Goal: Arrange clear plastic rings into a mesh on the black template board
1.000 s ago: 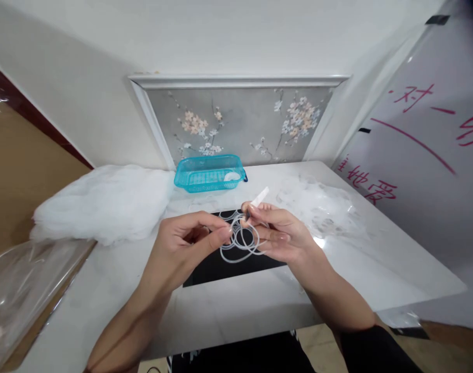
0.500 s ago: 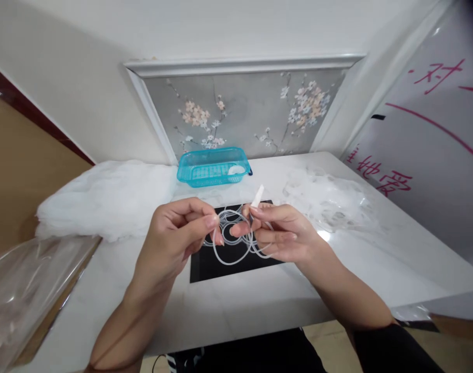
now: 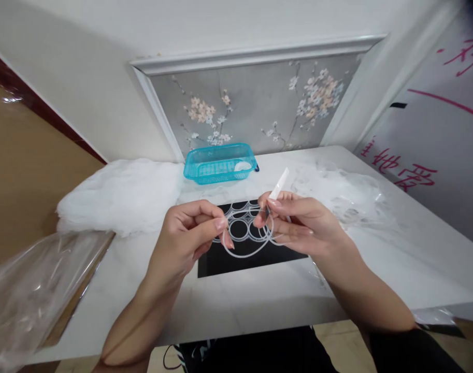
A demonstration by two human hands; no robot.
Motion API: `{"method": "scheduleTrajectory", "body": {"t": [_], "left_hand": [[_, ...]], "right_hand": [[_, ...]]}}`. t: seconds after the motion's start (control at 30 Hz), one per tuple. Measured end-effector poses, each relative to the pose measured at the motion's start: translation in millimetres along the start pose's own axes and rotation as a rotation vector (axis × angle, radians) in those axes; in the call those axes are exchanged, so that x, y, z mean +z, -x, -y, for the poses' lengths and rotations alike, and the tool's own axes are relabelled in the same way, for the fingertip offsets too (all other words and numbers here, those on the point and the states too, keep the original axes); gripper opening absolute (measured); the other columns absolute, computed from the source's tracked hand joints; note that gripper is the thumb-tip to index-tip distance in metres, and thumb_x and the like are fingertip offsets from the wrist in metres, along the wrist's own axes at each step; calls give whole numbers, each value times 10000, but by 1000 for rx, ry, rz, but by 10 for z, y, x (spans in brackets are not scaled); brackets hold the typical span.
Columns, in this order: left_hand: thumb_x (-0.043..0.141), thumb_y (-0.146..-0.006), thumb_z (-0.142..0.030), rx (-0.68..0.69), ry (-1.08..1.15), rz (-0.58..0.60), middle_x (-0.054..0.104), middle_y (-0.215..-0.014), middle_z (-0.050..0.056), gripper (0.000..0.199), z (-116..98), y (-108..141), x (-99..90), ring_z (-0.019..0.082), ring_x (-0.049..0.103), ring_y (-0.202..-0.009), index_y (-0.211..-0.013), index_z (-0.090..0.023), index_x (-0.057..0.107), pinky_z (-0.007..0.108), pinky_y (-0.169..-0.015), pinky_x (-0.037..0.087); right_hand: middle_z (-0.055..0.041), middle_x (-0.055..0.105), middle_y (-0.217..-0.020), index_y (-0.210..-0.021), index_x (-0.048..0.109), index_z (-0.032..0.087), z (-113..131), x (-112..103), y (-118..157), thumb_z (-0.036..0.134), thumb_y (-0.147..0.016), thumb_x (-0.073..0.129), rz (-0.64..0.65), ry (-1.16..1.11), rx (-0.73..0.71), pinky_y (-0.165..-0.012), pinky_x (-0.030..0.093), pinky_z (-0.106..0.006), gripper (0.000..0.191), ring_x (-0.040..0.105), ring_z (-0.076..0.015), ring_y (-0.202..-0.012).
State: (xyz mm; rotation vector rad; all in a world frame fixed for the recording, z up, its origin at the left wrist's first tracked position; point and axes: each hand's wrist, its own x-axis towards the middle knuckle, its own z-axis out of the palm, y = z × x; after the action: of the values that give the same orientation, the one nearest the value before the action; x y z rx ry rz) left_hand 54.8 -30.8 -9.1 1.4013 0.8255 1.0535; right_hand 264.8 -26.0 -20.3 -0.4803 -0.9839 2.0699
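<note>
Thumb and forefinger of my left hand point(image 3: 191, 230) pinch the left edge of a thin white ring point(image 3: 242, 256), held up over a black mat point(image 3: 218, 267). My right hand point(image 3: 308, 223) is closed around the ring's right side. Several thin white loops hang at its fingers, partly hidden. Between the right thumb and forefinger stands a narrow white tapered tool point(image 3: 280, 184), its tip pointing up; its exact kind does not show. White circle outlines point(image 3: 239, 229) lie on the mat behind the ring.
A blue plastic basket point(image 3: 220, 176) with a white roll-like item stands at the back. Piled white filmy material point(image 3: 119, 197) lies left, and clear cut film point(image 3: 345, 197) lies right. A clear plastic bag point(image 3: 34, 295) covers the front left. A marked whiteboard point(image 3: 434, 140) borders the right.
My right hand has moved right with the white tool, away from the left hand, and the ring looks stretched wider. The view has shifted slightly.
</note>
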Motion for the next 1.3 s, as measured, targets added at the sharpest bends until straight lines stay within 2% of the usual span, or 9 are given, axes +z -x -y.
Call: {"method": "scheduleTrajectory", "body": {"t": [0.13,0.27,0.37,0.47,0.63,0.77,0.87,1.03,1.3], "left_hand": [[660,-792,-363,9,-338,-44,724,-841,24,206,58,-51,-34,28,362,-384,-915,-201,625,174,-370,273],[579,-804,-564,-14,-867,-8,679,-1114,26,466,137,-92,-29,82,500,-503,-1181,-290,567,253,-550,430],[461,-821,-662,-70,-1209,258,711,-970,45,617,198,-95,-15,213,628,-704,-1314,-293,508,311,-643,446],[406,-837,-674,-72,-1388,462,710,-983,86,694,247,-87,-15,294,649,-863,-1385,-249,446,343,-693,450],[409,-873,-613,-18,-1408,640,719,-894,75,608,399,-36,24,276,667,-813,-1344,-236,480,323,-644,457],[473,-883,-523,31,-1489,661,716,-939,101,465,780,67,100,272,683,-765,-1169,-180,602,328,-618,477],[444,-903,-509,111,-1609,620,602,-1251,169,457,1124,165,88,282,690,-759,-1128,-146,608,352,-586,503],[282,-955,-513,143,-1650,576,465,-1400,187,506,1407,265,-45,248,693,-726,-1160,-156,576,333,-544,514],[306,-960,-466,163,-1600,566,455,-1395,221,461,1461,296,-82,223,685,-654,-1209,-149,530,336,-539,518]], "right_hand": [[-12,704,-725,-759,642,157,138,-123,-5,307,-783,636,-222,351,-266,-320,139,-165,152,162,25,-319],[-37,685,-757,-847,689,157,425,-587,72,358,-760,644,-836,867,-571,-384,272,-198,224,325,-26,-397],[-47,649,-693,-832,723,136,633,-1043,213,374,-714,669,-1343,1253,-409,-547,409,-270,271,518,-119,-554],[-72,600,-605,-706,713,85,778,-1321,369,318,-662,707,-1544,1333,-284,-660,423,-361,238,561,-195,-649],[-10,566,-608,-865,732,113,743,-1167,330,397,-745,637,-1356,1288,-329,-538,361,-260,323,488,-100,-554],[-18,635,-657,-837,725,143,224,-916,-26,340,-772,637,-803,1161,-358,-533,391,-232,225,509,-102,-572],[-17,666,-684,-761,711,147,-364,-873,-265,294,-790,619,-470,1197,-180,-609,426,-242,175,575,-128,-646],[-27,693,-733,-808,707,150,-986,-970,-371,281,-817,598,-414,1150,-81,-607,428,-239,170,599,-139,-656],[-30,702,-759,-832,712,156,-1073,-958,-343,326,-830,607,-431,1169,-54,-611,431,-247,200,594,-141,-657]]}}
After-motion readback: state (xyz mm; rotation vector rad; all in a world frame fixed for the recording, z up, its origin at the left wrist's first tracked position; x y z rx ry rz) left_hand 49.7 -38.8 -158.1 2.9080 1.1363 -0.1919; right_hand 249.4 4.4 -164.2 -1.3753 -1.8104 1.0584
